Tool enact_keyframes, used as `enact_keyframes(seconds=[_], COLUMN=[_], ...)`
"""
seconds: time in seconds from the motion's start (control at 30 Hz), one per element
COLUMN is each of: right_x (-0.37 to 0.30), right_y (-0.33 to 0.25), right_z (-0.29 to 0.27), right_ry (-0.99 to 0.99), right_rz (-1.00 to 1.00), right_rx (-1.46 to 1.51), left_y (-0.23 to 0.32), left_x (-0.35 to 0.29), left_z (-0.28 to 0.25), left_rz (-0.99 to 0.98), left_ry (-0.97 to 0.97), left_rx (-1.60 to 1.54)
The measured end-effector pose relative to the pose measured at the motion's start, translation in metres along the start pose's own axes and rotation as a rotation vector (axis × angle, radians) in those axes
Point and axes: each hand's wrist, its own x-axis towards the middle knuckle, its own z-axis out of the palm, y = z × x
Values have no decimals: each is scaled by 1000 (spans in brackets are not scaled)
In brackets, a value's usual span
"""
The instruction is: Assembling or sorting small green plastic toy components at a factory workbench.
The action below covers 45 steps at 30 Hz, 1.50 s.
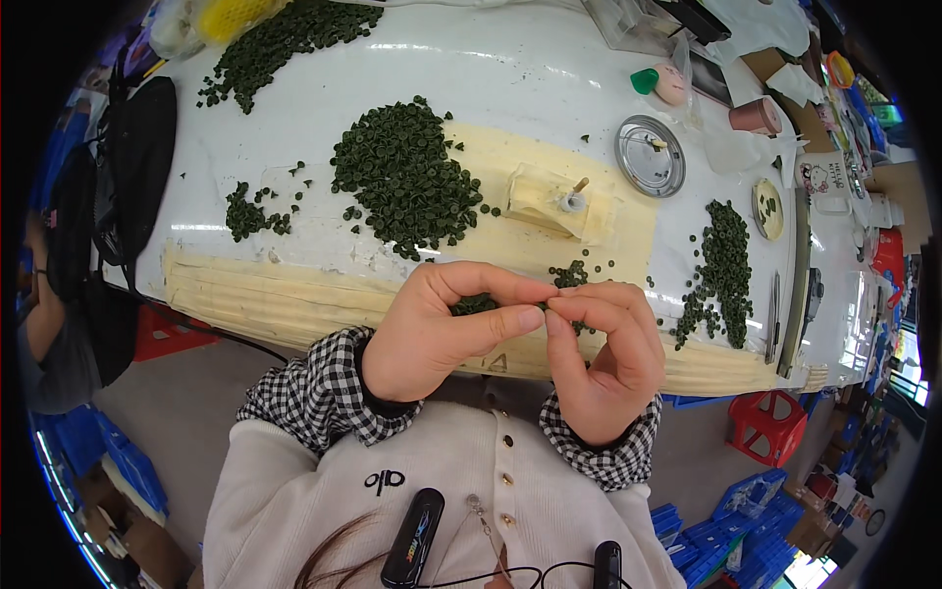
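Fingertips to fingertips, my left hand [442, 319] and my right hand [610, 344] meet above the table's near edge, both closed in a pinch. Between them a sliver of a small dark green round piece [543, 305] shows; the fingers cover most of it. Below and behind the hands lie loose pieces of the same kind, partly hidden. A large heap of dark green round pieces [402, 177] sits just beyond my left hand. Past my right hand stands a cream taped block [540, 204] with a short brown stick upright in a small holder.
Smaller green piles lie at left [257, 214], far left [285, 44] and right [724, 270]. A round metal lid [650, 155], an oval dish [768, 209] and tweezers [773, 314] are at right. A black bag [137, 177] hangs at left; a red stool [767, 424] stands below.
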Motion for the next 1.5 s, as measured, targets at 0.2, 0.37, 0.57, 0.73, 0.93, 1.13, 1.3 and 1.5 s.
enact_keyframes(seconds=[0.2,0.37,0.57,0.73,0.93,1.13,1.3,1.5], right_x=[0,-1,-3,0,1,-4,-5,-4], right_y=[1,4,5,5,7,7,6,8], right_z=[1,-8,-8,-9,-10,-8,-5,-6], right_ry=[-13,-70,-66,-55,-104,-149,-151,-166], right_rz=[-139,-83,17,-133,-98,209,296,295], right_rx=[-66,105,193,-7,79,416,484,524], left_y=[2,-1,0,7,10,4,1,6], left_x=[-2,-1,-1,-3,-3,-1,0,-2], left_z=[-6,-7,-6,-5,-4,-4,-5,-4], left_rz=[-78,-156,-162,-154,-64,101,164,171], left_ry=[-106,-147,-142,-107,-124,-87,-90,-83], left_rx=[-255,-269,-199,-62,-5,212,234,324])
